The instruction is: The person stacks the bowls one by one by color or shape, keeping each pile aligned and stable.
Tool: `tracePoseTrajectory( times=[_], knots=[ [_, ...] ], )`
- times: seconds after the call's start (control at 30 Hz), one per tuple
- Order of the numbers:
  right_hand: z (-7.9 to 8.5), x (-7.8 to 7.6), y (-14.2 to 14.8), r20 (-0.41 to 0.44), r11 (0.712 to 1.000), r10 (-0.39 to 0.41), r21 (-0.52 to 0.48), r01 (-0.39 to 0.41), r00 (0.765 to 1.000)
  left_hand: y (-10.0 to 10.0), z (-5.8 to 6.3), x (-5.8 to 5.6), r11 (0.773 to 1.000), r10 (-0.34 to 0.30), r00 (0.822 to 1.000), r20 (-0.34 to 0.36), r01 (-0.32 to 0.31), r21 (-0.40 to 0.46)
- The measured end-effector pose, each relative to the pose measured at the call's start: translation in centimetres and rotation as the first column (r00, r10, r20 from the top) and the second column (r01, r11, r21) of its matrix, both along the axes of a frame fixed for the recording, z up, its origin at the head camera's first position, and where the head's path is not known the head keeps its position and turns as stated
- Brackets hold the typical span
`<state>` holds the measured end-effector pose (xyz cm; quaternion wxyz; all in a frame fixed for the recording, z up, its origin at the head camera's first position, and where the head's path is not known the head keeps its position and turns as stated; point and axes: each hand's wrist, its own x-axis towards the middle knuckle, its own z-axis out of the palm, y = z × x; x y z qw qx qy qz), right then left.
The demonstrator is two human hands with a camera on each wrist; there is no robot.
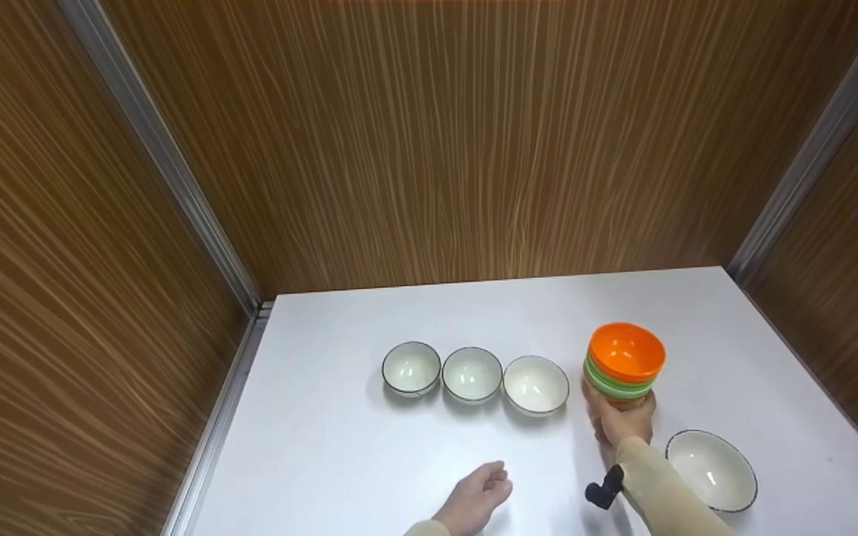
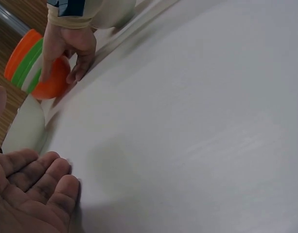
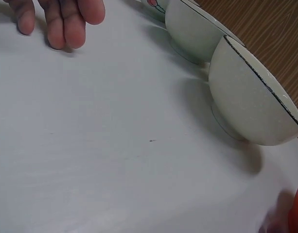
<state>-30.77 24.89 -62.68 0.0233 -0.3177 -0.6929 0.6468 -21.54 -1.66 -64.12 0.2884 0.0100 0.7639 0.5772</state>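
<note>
- Clock centred on the stack; 12 is the brown wood-grain wall panel point(image 1: 429, 149).
- Stack of round, smooth, plastic-looking bowls point(image 1: 626, 357), orange on top, green and white bands below: right of the row, well in from the white tabletop's point(image 1: 354, 469) right edge.
- Right hand point(image 1: 626, 418) comes in from 6, holding the stack low; left-wrist view has its fingers about the lowest orange bowl point(image 2: 54, 87). Right-wrist view shows barely an orange sliver. Base on the table or just off it: cannot tell.
- Left hand point(image 1: 474, 493) at 7 to 8: relaxed, holding nothing.
- Row of three white, dark-rimmed, ceramic-looking bowls point(image 1: 472, 374) at 9, its near end just beside the stack. Another white, dark-rimmed, ceramic-looking bowl point(image 1: 712, 471) at 5, close by the cream sleeve point(image 1: 671, 487).
- Handling, my judgement: low grip carries all layers, but the top is unsupported. Keep it level, move slowly; the left hand could steady the upper rim.
- Mind the gap at 9, and the forearm near the bowl at 5.
</note>
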Motion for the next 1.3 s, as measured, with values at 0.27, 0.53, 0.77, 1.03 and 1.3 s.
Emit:
tracePoseTrajectory(
  times=[0.27, 0.53, 0.77, 1.03, 1.3],
  knots=[
    [0.0, -0.1, -0.2, -0.013, 1.000, -0.013, -0.010, 0.013, 1.000, -0.2, 0.1, 0.2, 1.000, -0.010, 1.000, -0.019, 0.010, 0.017],
    [0.4, 1.1, -0.2, 0.082, 0.992, 0.046, -0.125, -0.035, 0.996, -1.4, 0.6, 0.6, 1.000, -0.006, 0.999, -0.032, 0.006, 0.009],
    [2.4, 4.8, -0.1, 0.045, 0.935, 0.337, -0.137, -0.328, 0.940, -4.0, 1.1, 1.9, 0.999, 0.011, 0.998, -0.064, -0.013, -0.033],
    [6.1, 7.3, 4.3, -0.046, 0.914, 0.396, 0.110, -0.390, 0.917, -7.5, 1.5, 3.4, 0.997, 0.063, 0.993, -0.096, -0.067, -0.046],
    [6.5, 8.0, 12.3, 0.010, 0.922, 0.141, 0.364, -0.135, 0.990, -9.8, 2.2, 3.9, 0.992, 0.107, 0.977, -0.185, -0.118, -0.051]
  ],
)
